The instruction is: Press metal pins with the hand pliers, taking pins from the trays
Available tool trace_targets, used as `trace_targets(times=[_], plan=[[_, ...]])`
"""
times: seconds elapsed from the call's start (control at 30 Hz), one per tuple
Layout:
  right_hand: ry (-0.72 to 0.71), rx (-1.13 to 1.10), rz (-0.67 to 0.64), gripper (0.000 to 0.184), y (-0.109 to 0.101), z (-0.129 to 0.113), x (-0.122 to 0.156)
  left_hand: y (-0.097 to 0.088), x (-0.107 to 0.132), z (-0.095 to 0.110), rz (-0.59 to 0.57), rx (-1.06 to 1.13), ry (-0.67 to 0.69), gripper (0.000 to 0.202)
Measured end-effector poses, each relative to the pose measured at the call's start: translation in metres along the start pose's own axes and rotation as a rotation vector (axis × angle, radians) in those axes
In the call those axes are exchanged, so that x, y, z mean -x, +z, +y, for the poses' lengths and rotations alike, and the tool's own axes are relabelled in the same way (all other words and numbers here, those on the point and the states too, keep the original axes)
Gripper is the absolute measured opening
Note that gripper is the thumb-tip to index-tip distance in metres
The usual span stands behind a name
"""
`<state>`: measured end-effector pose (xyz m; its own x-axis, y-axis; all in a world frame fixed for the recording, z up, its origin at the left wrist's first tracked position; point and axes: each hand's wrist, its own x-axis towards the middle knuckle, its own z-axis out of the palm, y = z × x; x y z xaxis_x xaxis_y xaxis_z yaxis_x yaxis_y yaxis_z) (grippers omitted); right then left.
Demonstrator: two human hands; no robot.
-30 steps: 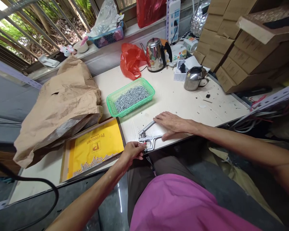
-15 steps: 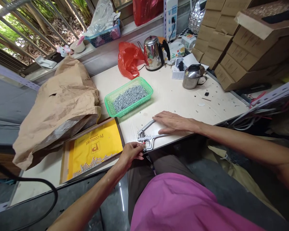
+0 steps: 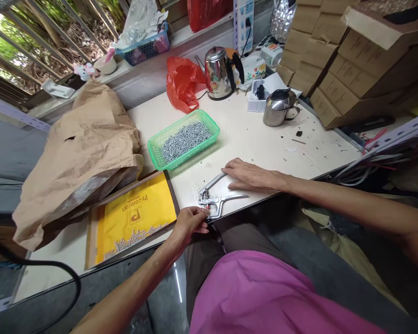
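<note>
Steel snap-fastener pliers [image 3: 212, 200] lie at the table's near edge, with their jaws toward me and slightly left. My left hand [image 3: 190, 223] pinches at the jaw end, and a small red mark [image 3: 208, 208] shows by the fingertips. My right hand [image 3: 251, 175] lies flat on the upper handle, and the lower handle's tip shows past it. A green plastic tray [image 3: 157, 149] holds a heap of small silver metal parts [image 3: 185, 141]. More such parts lie scattered [image 3: 135, 239] on a yellow Pr-comfort envelope [image 3: 135, 213].
A crumpled brown paper bag [image 3: 83, 153] lies left of the tray. On the cream table [image 3: 251, 144] stand a steel kettle [image 3: 216, 73], a steel mug [image 3: 277, 109] and a red plastic bag [image 3: 183, 83]. Cardboard boxes [image 3: 348, 79] are stacked at the right; loose wires [image 3: 379, 162] hang below.
The whole scene has drifted slightly left and up in the view. My right hand has slid back along the pliers, uncovering the lower handle's tip. My left hand stays at the jaws.
</note>
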<state>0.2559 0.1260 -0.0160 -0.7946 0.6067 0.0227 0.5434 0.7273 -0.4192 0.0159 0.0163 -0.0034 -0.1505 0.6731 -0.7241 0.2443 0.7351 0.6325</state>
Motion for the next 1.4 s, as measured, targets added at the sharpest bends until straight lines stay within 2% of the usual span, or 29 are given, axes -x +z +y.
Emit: trace_targets(times=[0.17, 0.27, 0.53, 0.67, 0.73, 0.77, 0.83, 0.87, 0.93, 1.0, 1.07, 1.17, 1.27, 1.4], plan=[[-0.098, 0.017, -0.032, 0.079, 0.005, 0.003, 0.004, 0.001, 0.001, -0.002, -0.004, 0.005, -0.014, 0.021], [-0.102, 0.041, -0.077, 0.086, 0.006, 0.005, 0.006, 0.0, 0.003, -0.001, -0.01, 0.014, -0.008, 0.023], [-0.095, 0.042, -0.045, 0.06, 0.008, -0.006, 0.012, 0.002, 0.009, -0.001, -0.027, 0.037, 0.018, 0.037], [-0.063, 0.012, -0.043, 0.051, 0.007, -0.016, 0.018, -0.002, 0.012, -0.008, -0.02, 0.013, 0.025, 0.031], [-0.047, -0.026, -0.033, 0.049, 0.007, -0.02, 0.021, -0.002, 0.014, -0.013, 0.062, -0.099, 0.137, 0.029], [-0.039, -0.042, -0.027, 0.048, 0.008, -0.021, 0.022, -0.002, 0.015, -0.015, 0.13, -0.196, 0.25, 0.028], [-0.025, -0.061, -0.014, 0.048, 0.01, -0.023, 0.024, 0.004, 0.015, -0.016, 0.258, -0.431, 0.549, 0.024], [-0.025, -0.068, -0.006, 0.049, 0.012, -0.023, 0.024, 0.008, 0.014, -0.015, 0.282, -0.545, 0.703, 0.023], [-0.03, -0.081, 0.013, 0.053, 0.015, -0.023, 0.025, 0.02, 0.008, -0.007, 0.254, -0.735, 0.945, 0.029], [-0.034, -0.095, 0.03, 0.058, 0.016, -0.024, 0.025, 0.031, -0.002, 0.005, 0.181, -0.878, 1.077, 0.044], [-0.008, -0.084, 0.038, 0.066, 0.013, -0.027, 0.027, 0.04, -0.012, 0.019, 0.106, -0.983, 1.125, 0.055], [0.101, 0.002, 0.008, 0.074, 0.003, -0.031, 0.031, 0.044, -0.023, 0.036, 0.037, -1.113, 1.115, 0.061], [0.175, 0.094, -0.068, 0.059, -0.007, -0.035, 0.031, 0.043, -0.028, 0.046, 0.042, -1.2, 1.096, 0.064], [0.188, 0.173, -0.112, 0.041, -0.011, -0.035, 0.023, 0.044, -0.032, 0.054, 0.005, -1.202, 1.074, 0.044]])
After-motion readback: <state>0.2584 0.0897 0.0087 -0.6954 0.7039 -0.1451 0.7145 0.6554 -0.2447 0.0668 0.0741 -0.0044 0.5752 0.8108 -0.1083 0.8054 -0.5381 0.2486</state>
